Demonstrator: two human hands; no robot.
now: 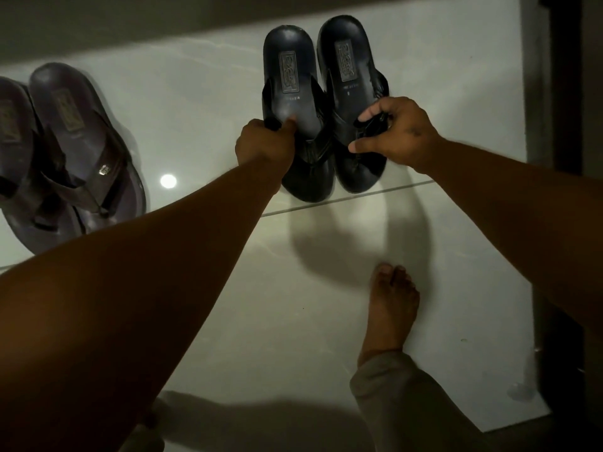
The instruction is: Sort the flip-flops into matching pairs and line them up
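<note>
from where i stand it looks most of the way done. at about nine o'clock on the pale glossy tiled floor [202, 102] lies a pair of dull purple-brown flip-flops with a small metal buckle on the strap [75, 151], the two side by side and touching, heels toward the far wall, though the left one runs off the edge of view so i can't see it whole. at about twelve to one o'clock sit two black rubber flip-flops with embossed rectangular heel labels: the left black flip-flop [288, 76] and the right black flip-flop [349, 57], also side by side and touching, heels away from the person. they appear to match each other. the left hand [264, 145] is curled closed around the outer strap of the left black one, thumb laid on the footbed; the right hand [396, 132] pinches the strap of the right black one, fingers bent, the thumb stuck out toward the toe end. whether the soles rest on the tile or hang just above it i can't tell; a shadow falls on the floor toward six o'clock. a bare foot [391, 305] stands near five o'clock. what seems left is setting the black pair square, toes level, and in line with the purple-brown pair, which lies well apart from it and angled a little differently. no loose, unmatched flip-flop shows anywhere in view.
</note>
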